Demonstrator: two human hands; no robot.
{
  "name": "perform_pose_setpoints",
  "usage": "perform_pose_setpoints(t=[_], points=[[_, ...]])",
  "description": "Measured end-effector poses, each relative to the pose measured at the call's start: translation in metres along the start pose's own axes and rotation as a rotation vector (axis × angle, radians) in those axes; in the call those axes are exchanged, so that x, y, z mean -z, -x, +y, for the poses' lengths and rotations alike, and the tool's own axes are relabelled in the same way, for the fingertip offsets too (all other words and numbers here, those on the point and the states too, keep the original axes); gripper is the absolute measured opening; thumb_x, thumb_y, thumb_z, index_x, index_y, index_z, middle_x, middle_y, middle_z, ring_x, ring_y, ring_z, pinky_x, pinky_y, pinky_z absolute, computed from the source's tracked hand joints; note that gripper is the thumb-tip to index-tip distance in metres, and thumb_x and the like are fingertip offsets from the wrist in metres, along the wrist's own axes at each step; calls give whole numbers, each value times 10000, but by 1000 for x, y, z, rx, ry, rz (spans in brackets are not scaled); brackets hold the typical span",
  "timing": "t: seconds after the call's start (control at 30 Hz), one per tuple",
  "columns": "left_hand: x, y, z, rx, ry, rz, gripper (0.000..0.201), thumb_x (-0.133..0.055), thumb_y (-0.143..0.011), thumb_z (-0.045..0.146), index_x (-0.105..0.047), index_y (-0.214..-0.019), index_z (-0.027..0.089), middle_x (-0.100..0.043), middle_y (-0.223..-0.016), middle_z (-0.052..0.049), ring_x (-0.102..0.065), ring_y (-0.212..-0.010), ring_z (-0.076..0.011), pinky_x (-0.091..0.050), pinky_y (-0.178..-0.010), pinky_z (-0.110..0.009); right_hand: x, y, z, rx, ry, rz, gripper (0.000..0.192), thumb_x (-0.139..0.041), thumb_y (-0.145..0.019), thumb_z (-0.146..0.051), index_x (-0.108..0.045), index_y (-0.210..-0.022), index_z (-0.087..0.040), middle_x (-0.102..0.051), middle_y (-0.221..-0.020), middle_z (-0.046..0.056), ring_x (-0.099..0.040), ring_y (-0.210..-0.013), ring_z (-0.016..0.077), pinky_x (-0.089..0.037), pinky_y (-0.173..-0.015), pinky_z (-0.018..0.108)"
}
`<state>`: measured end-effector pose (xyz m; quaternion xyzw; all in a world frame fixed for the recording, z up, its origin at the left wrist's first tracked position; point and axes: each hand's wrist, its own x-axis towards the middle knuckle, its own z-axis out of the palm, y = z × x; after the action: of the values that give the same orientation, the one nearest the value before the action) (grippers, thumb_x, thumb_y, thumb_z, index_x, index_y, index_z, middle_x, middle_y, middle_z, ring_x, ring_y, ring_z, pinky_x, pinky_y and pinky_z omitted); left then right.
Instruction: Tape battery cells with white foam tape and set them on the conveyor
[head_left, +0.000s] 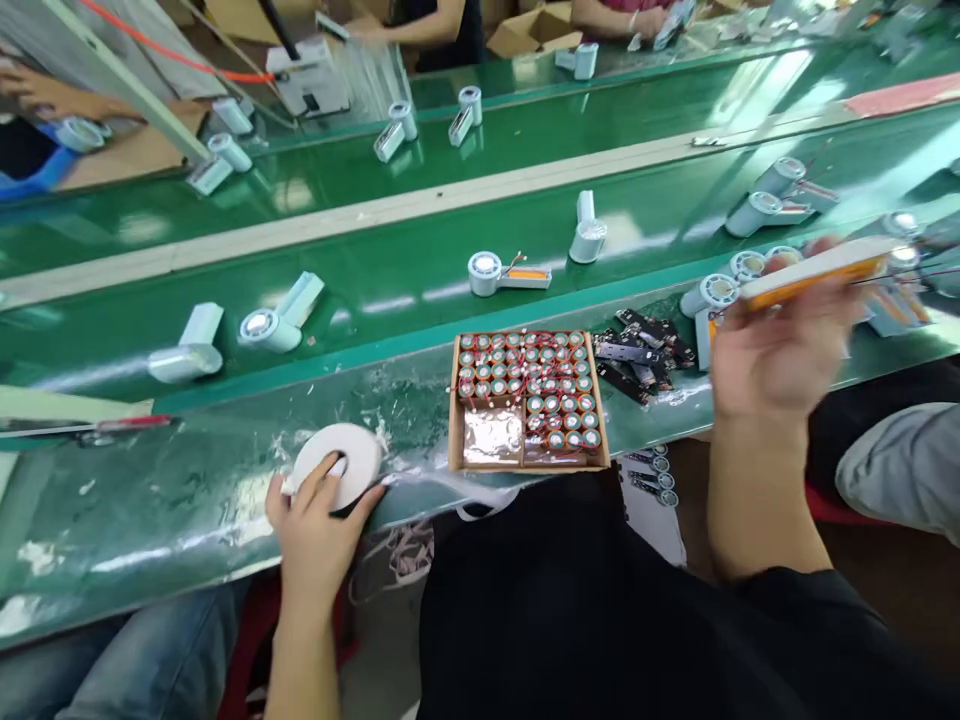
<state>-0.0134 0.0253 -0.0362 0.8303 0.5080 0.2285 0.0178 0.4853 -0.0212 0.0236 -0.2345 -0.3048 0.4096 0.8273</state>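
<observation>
My left hand (315,520) grips a white roll of tape (341,462) lying on the green bench edge. My right hand (780,350) is raised and blurred at the right, holding a white part with an orange strip and thin wires (817,268). Between the hands sits a shallow cardboard box (454,420) packed with several round orange-wrapped cells (536,385) with red leads. A pile of small black circuit boards (637,355) lies just right of the box, close under my right hand.
White cylinder-and-handle housings (270,322) (499,272) (587,232) lie along the green conveyor belt (375,280). More housings (772,200) crowd the right. Other people's arms (420,25) work at the far side. A red-handled tool (112,425) lies at the left.
</observation>
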Motion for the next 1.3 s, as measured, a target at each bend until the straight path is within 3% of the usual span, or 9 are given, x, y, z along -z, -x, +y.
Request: perform_pose_setpoints(t=[0.1, 0.23, 0.4, 0.53, 0.6, 0.77, 0.93, 1.1, 1.3], points=[[8, 0, -32, 13, -91, 200, 238, -727, -876, 300, -715, -1110, 258, -760, -1130, -124, -630, -1269, -411, -488, -1101, -655, 24, 27, 24, 90, 274, 330, 427, -835, -820, -173, -718, -1199, -331, -768, -1222, 8, -767, -1012, 172, -615, -848, 293], [10, -61, 2, -178, -101, 356, 210, -715, -841, 245, -742, -1047, 278, -776, -1002, -96, -648, -1228, -385, -493, -1090, -611, 46, 66, 64, 66, 466, 553, 535, -900, -755, -313, -637, -1218, -254, -773, -1210, 115, -779, -1009, 277, -636, -905, 489], [-16, -228, 96, -408, -152, -63, 256, -596, -909, 404, -771, -1012, 247, -769, -1135, -118, -643, -1189, -366, -454, -1096, -603, 53, 73, 76, 124, 602, 573, 533, -856, -806, -391, -589, -1233, -216, -764, -1222, 173, -772, -1057, 339, -618, -956, 564], [-67, -346, 197, -266, -138, -620, 382, -565, -916, 552, -778, -967, 240, -767, -1129, -135, -671, -1120, -373, -514, -990, -533, 48, 69, 78, 76, 636, 471, 495, -847, -812, -419, -617, -1199, -213, -776, -1196, 164, -777, -1047, 344, -644, -932, 528], [-99, -380, 241, -233, -81, -626, 441, -475, -976, 560, -754, -1114, 248, -729, -1268, -131, -657, -1185, -342, -508, -1011, -488, 47, 68, 80, 80, 642, 458, 489, -851, -803, -432, -631, -1182, -217, -783, -1182, 152, -777, -1047, 343, -656, -914, 510], [-159, -413, 296, -117, 36, -581, 532, -450, -1041, 570, -639, -1315, 155, -634, -1402, -155, -584, -1318, -288, -448, -1125, -530, 50, 66, 87, 78, 708, 442, 437, -812, -839, -455, -682, -1200, -244, -791, -1179, 117, -776, -1057, 341, -663, -911, 498], [-188, -407, 328, -174, 208, -642, 708, -667, -903, 597, -514, -1429, 148, -661, -1345, -178, -671, -1193, -286, -533, -1004, -422, 55, 61, 90, 116, 715, 399, 416, -793, -863, -427, -684, -1223, -250, -781, -1216, 112, -759, -1107, 346, -634, -971, 525], [-179, -397, 328, -277, 339, -663, 802, -902, -605, 384, -581, -1320, 215, -650, -1351, -141, -684, -1145, -282, -547, -908, -318, 61, 71, 89, 106, 733, 409, 447, -796, -868, -384, -653, -1267, -243, -779, -1206, 119, -767, -1079, 335, -634, -951, 523], [-116, -411, 210, -126, 354, -640, 493, -809, -723, 393, -619, -1112, 158, -706, -1045, -95, -694, -878, -228, -561, -792, -337, 70, 80, 83, 120, 722, 446, 540, -866, -792, -353, -640, -1260, -209, -780, -1179, 154, -782, -1016, 334, -604, -979, 558]])
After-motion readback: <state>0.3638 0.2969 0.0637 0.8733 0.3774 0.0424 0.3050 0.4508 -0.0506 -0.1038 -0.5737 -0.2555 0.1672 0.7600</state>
